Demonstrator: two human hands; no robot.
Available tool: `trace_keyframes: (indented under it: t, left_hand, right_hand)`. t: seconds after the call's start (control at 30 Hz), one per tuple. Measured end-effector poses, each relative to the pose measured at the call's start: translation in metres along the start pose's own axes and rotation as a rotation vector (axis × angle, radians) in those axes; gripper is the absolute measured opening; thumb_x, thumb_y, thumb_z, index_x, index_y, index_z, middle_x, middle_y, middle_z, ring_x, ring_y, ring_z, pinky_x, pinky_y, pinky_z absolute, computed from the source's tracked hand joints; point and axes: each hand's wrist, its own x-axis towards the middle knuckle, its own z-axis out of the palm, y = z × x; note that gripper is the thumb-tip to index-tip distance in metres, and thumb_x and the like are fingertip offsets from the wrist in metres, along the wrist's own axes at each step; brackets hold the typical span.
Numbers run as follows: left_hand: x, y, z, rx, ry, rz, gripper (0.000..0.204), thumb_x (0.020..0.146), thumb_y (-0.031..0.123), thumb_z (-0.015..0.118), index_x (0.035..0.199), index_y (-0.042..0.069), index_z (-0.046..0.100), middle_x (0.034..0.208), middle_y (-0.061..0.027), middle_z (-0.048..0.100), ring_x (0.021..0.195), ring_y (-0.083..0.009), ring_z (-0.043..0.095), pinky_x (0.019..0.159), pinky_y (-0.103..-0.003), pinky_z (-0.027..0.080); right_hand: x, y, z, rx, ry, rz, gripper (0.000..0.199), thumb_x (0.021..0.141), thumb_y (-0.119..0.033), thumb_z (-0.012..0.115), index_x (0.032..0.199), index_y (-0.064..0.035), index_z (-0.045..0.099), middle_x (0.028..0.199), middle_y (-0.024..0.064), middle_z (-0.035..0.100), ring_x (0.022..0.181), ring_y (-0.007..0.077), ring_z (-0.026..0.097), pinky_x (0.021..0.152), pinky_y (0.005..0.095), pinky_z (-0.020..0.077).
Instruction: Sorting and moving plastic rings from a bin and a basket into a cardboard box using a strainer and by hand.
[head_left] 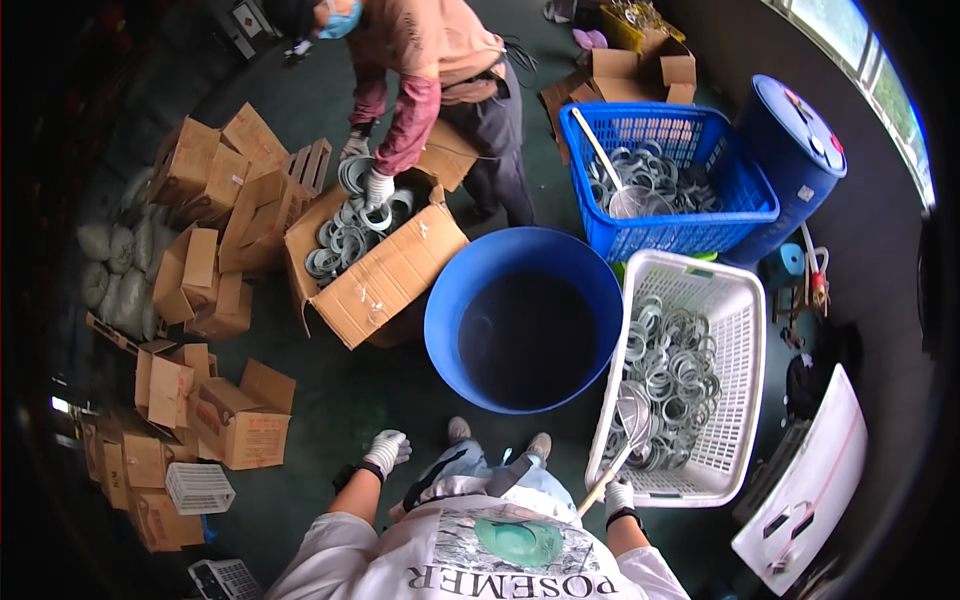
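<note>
My left hand [387, 452], in a white glove, hangs beside my left hip with its fingers curled in and nothing showing in them. At the near left corner of the white plastic basket [742, 400], my gloved right hand [620, 495] is closed on the rim, its fingers partly hidden. Many grey metal rings [680, 365] lie heaped in that basket. A wire strainer [633, 412] rests on the rings, its wooden handle [597, 489] leaning over the rim right beside my right hand. In front of my feet stands a round blue tub [450, 365] with a dark inside.
A co-worker [430, 60] with gloved hands bends over a cardboard box [390, 280] of rings. Behind the white basket are a blue basket [660, 240] of rings with another strainer [638, 203] and a blue drum [795, 140]. Several open cartons [245, 425] stand at left, a white panel [815, 480] at right.
</note>
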Motion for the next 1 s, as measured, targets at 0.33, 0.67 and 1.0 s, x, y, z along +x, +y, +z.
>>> trace_keyframes:
  t: [0.33,0.67,1.0]
  left_hand:
    - [0.057,-0.005,-0.082,-0.202,-0.074,-0.021,0.024,0.081,0.016,0.062,0.103,0.012,0.051,0.088,-0.0120,0.062,0.074,-0.0278,0.063,0.062,-0.043,0.055]
    - [0.147,-0.072,-0.273,-0.311,0.146,-0.210,0.005,0.079,0.008,0.058,0.076,0.010,0.054,0.064,-0.0082,0.056,0.052,-0.0258,0.057,0.046,-0.041,0.048]
    - [0.201,-0.078,-0.312,-0.763,0.079,-0.379,0.007,0.082,0.009,0.054,0.087,0.007,0.051,0.071,-0.0108,0.056,0.058,-0.0289,0.057,0.051,-0.046,0.049]
  right_hand:
    - [0.011,0.009,0.063,0.186,-0.031,-0.047,0.016,0.074,-0.004,0.054,0.088,-0.0115,0.056,0.057,0.0045,0.048,0.042,0.0171,0.045,0.037,0.0308,0.0359]
    - [-0.157,-0.071,0.296,-0.363,-0.186,-0.169,0.020,0.075,-0.008,0.059,0.095,-0.0129,0.058,0.071,0.0044,0.056,0.056,0.0171,0.052,0.050,0.0316,0.0432]
    - [-0.206,-0.197,0.467,-0.351,-0.555,-0.292,0.038,0.078,-0.002,0.060,0.115,-0.0059,0.054,0.087,0.0081,0.061,0.071,0.0203,0.061,0.060,0.0316,0.0511]
